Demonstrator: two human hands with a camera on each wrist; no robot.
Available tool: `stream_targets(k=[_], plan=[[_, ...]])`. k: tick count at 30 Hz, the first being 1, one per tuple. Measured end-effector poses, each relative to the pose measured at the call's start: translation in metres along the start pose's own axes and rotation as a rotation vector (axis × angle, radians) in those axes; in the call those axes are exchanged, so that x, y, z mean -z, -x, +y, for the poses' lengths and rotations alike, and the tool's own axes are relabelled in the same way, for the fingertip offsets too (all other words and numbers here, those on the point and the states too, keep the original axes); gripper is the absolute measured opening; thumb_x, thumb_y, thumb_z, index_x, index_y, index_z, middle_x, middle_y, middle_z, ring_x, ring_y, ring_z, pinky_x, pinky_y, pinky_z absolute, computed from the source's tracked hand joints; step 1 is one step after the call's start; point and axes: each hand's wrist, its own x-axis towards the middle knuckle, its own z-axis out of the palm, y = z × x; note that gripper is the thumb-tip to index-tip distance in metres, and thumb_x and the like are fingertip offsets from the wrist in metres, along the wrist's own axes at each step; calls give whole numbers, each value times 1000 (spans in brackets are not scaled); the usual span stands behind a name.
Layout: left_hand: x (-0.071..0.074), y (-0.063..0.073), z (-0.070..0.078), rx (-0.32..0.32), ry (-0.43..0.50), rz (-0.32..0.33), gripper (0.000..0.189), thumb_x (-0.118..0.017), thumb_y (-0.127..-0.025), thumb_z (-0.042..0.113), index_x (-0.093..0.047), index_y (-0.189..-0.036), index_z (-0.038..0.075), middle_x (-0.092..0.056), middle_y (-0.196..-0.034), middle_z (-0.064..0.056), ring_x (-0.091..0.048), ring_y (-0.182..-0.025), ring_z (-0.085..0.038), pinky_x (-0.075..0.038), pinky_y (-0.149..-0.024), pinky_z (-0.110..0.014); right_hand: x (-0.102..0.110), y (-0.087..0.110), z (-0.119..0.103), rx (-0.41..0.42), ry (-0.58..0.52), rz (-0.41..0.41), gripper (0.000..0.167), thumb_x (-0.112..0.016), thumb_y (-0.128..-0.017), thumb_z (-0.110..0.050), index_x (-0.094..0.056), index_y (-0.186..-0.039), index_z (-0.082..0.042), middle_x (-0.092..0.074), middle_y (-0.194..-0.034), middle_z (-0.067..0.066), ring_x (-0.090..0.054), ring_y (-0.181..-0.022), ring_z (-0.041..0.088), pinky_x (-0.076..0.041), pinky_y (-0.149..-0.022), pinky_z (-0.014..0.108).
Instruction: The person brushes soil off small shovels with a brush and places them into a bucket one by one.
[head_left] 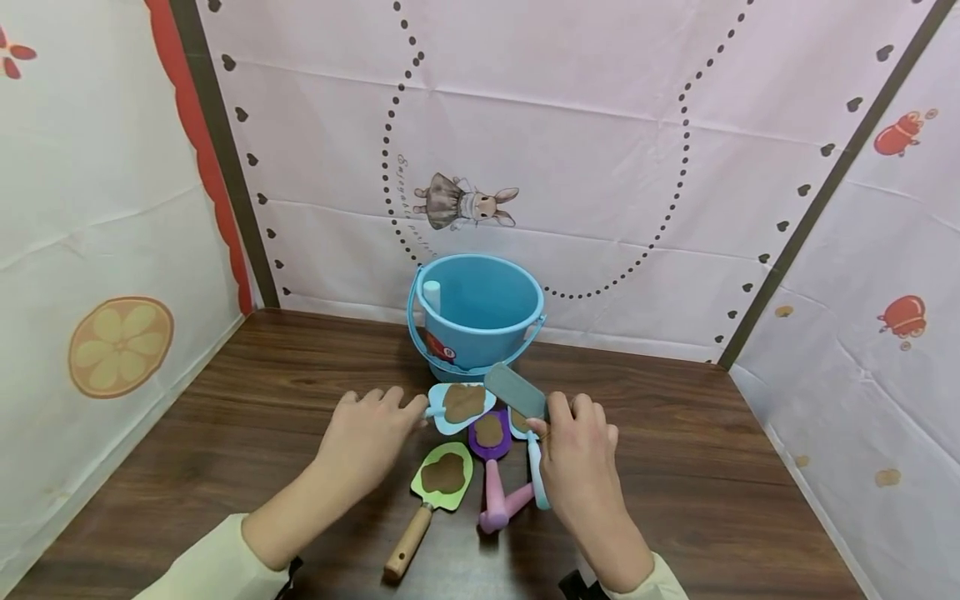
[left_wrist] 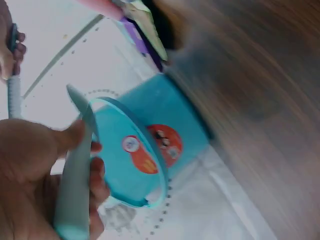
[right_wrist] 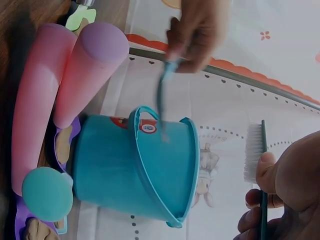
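My left hand (head_left: 375, 437) grips the handle (left_wrist: 75, 195) of a light blue toy shovel (head_left: 482, 420), raised in front of the bucket. A brown, dough-like patch (head_left: 463, 403) shows on its blade in the head view. My right hand (head_left: 583, 458) holds a brush (right_wrist: 256, 152) by its dark green back, with white bristles showing in the right wrist view. Below the hands lie a green shovel (head_left: 459, 454) with a wooden handle, a purple shovel (head_left: 477, 448) with a pink handle, and another blue shovel (head_left: 536, 471). Brown patches show on these blades too.
A blue bucket (head_left: 480, 346) with its handle down stands at the back of the brown table (head_left: 300, 383). A pale cylinder (head_left: 432, 296) stands inside it. Another pink handle (head_left: 519, 499) lies by the purple shovel. Printed cloth walls (head_left: 600, 167) enclose the back and sides.
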Motion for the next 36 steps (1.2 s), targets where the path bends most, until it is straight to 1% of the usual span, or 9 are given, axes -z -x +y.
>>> stream_targets(k=[6,9,13,16,20,24,28,31,36], plan=[[12,-1,18,61,-48,222,12,-75,-86,10,-69,-95,16,-63,-80,-10,-60,-71,-32,-42,-59,-48,-7,3,-4,74,65,63,29,-69,-93,-32,-57,-95,-5,-43,-78,6,-42,-69,23,-29,-59,35],[13,0,31,100,-50,289,4,-70,-91,15,-69,-88,11,-61,-77,-10,-56,-68,-31,-41,-61,-48,-12,8,-8,139,139,120,34,-67,-91,-37,-56,-93,-5,-44,-78,8,-44,-70,26,-29,-57,35],[14,1,46,133,-19,306,25,-52,-100,17,-68,-84,7,-58,-76,-11,-53,-68,-30,-40,-60,-47,-20,16,-17,205,216,145,38,-59,-91,-43,-58,-93,-5,-47,-81,10,-45,-72,27,-30,-58,37],[14,3,52,147,3,306,30,-41,-98,9,-68,-85,6,-58,-78,-11,-54,-70,-30,-38,-59,-46,-24,22,-24,227,262,147,39,-54,-95,-43,-60,-92,-5,-49,-81,11,-47,-72,28,-35,-59,40],[17,9,57,149,23,310,15,-55,-90,13,-66,-86,4,-59,-79,-11,-54,-71,-30,-36,-58,-44,-30,28,-30,242,281,165,32,-65,-93,-37,-60,-89,-6,-51,-81,11,-49,-73,29,-37,-59,40],[19,15,57,152,26,321,18,-58,-89,19,-64,-84,3,-57,-78,-10,-53,-69,-30,-36,-58,-44,-36,33,-36,256,266,197,30,-76,-85,-31,-59,-88,-6,-51,-81,10,-49,-72,28,-33,-57,37],[19,21,52,151,12,342,29,-43,-96,20,-64,-82,4,-54,-75,-8,-52,-67,-28,-36,-56,-43,-41,37,-41,258,256,240,31,-62,-92,-37,-58,-86,-6,-49,-80,10,-49,-71,29,-31,-56,37],[19,23,48,153,7,355,34,-42,-100,24,-65,-83,5,-53,-74,-6,-52,-66,-26,-36,-55,-42,-44,37,-44,254,262,261,37,-49,-93,-41,-58,-85,-6,-48,-79,11,-49,-71,29,-31,-56,38],[19,25,42,155,11,368,39,-45,-102,33,-67,-87,5,-57,-77,-7,-54,-69,-27,-37,-57,-43,-47,28,-39,235,265,271,33,-83,-75,-25,-60,-87,-5,-49,-79,12,-48,-70,29,-32,-57,38]])
